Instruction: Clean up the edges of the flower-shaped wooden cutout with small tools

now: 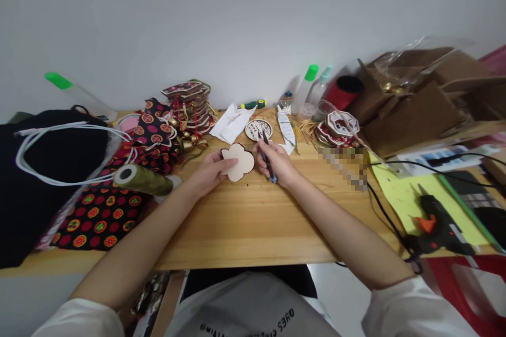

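My left hand holds a pale flower-shaped wooden piece by its left edge, just above the wooden table. My right hand grips small thread snips with a blue handle, blades pointing up and away, right beside the piece's right edge. A round wooden disc with a dark print lies just beyond the snips.
Patterned red-and-black fabric and an olive thread spool lie at left. A stack of finished ornaments with bells stands at the back. Glue bottles, cardboard boxes, a black glue gun and cables are at right.
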The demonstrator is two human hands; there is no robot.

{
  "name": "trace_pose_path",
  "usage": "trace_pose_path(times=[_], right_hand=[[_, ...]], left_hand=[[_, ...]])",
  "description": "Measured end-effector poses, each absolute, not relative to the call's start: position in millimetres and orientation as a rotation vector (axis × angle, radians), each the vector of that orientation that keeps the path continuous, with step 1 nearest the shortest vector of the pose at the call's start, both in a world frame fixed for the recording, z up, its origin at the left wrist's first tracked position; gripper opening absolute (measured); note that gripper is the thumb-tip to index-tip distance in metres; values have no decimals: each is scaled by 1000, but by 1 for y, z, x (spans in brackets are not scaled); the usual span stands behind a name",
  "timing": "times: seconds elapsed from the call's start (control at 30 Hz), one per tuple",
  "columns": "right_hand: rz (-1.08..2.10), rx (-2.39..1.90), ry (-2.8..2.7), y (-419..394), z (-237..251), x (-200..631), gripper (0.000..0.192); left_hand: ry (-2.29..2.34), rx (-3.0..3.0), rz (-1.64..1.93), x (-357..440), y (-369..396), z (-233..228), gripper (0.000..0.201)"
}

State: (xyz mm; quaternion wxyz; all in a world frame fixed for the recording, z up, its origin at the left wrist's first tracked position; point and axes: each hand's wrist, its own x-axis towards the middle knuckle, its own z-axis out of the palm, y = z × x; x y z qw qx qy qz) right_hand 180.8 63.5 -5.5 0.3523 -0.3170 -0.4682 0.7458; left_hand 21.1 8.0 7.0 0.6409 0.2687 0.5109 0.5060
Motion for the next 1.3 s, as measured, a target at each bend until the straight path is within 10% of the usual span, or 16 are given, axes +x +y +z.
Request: trace_pose_path(times=[1.3], right_hand=[[2014, -760, -1430, 65, 3, 189, 27]], left_hand=[[1116, 481, 1131, 18, 11, 12, 9]])
